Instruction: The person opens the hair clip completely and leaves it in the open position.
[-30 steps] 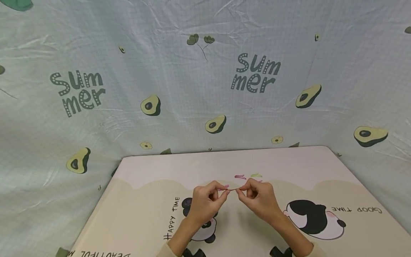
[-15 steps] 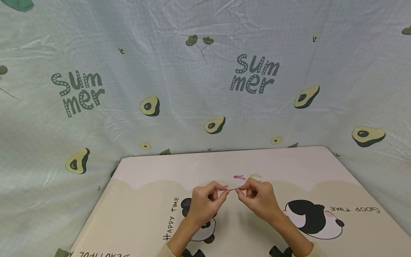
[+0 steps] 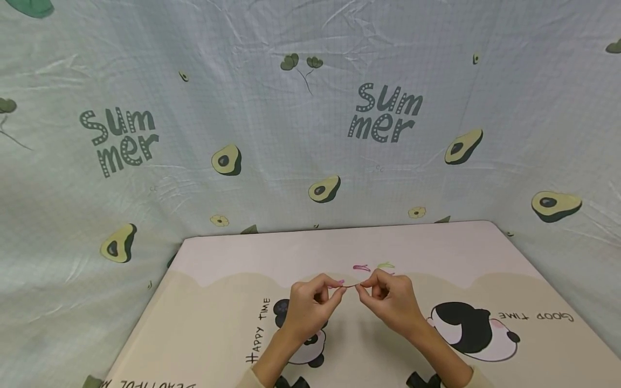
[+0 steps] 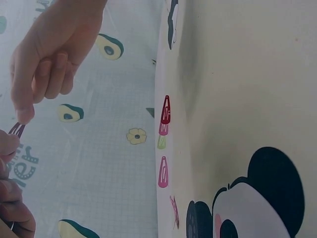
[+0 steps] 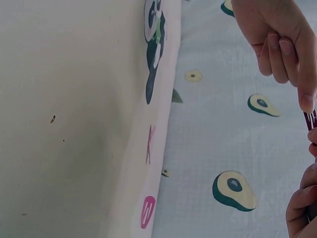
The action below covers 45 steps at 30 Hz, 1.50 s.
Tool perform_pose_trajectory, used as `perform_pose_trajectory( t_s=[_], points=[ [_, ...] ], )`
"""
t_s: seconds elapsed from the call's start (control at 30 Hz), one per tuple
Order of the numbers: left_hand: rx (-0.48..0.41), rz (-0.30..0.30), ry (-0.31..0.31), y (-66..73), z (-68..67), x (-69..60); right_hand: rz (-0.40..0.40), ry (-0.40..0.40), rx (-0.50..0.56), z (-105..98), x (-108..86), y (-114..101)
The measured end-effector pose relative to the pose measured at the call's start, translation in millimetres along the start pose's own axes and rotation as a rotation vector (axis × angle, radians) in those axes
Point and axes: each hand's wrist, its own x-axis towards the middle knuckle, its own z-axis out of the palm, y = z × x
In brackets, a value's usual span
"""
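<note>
In the head view a slim dark red snap hair clip (image 3: pixel 350 286) spans the gap between the two hands, held above the table. My left hand (image 3: pixel 310 307) pinches one end of it between thumb and index finger. The other end is pinched in the same way by my right hand (image 3: pixel 394 304). Both wrist views show the clip's slotted face, dark red in the left wrist view (image 4: pixel 18 130). Fingertips cover both its ends, so I cannot tell whether it is snapped or bent.
On the table (image 3: pixel 208 312) beyond the hands lie more hair clips: a magenta one (image 3: pixel 361 268), a green one (image 3: pixel 386 265), and several in the left wrist view, including a red one (image 4: pixel 166 109) and a pink one (image 4: pixel 163 172). A printed curtain (image 3: pixel 271 118) hangs behind the table.
</note>
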Motion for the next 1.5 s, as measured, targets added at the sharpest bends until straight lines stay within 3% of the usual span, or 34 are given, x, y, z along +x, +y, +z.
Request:
perform_pose_trajectory(
  t_s=[0.87,1.5],
  points=[
    [-0.012,-0.01,0.001,-0.3,1.0,-1.4,0.003,0.015,-0.013,0.7,0.0,-3.2],
    [0.024,0.032,0.026,-1.2,3.4,-2.7,-0.027,0.023,-0.029,1.9,-1.3,-1.7]
  ],
)
